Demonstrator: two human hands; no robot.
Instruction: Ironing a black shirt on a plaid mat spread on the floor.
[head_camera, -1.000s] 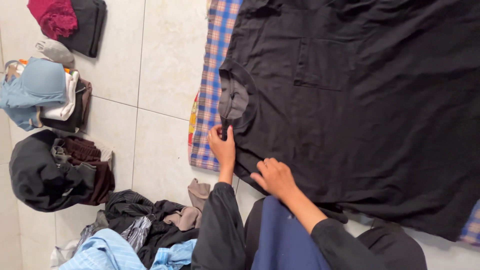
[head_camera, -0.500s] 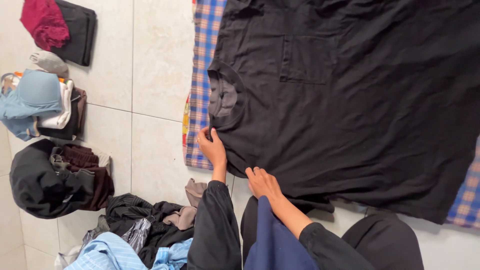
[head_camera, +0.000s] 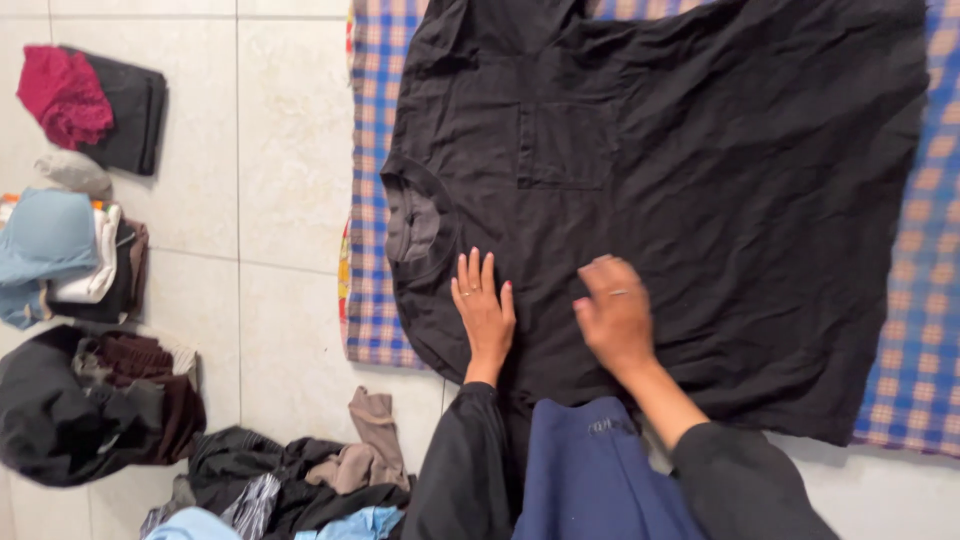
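Both hands flat on black shirt (head_camera: 700, 190), spread across checked cloth (head_camera: 915, 330). Left hand (head_camera: 485, 315) near collar, fingers together, holding nothing. Right hand (head_camera: 615, 320) alongside, palm down, fingers slightly bent, also empty.

Left of my black shirt (head_camera: 680, 200), bare tile floor (head_camera: 290, 150) lies open; clothes piles (head_camera: 90, 400) crowd farther left.

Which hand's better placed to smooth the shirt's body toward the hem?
Probably right. The right hand already lies on the mid-body of the black shirt, with wrinkled fabric beyond it toward the hem. The left hand rests flat near the collar, farther from the hem.
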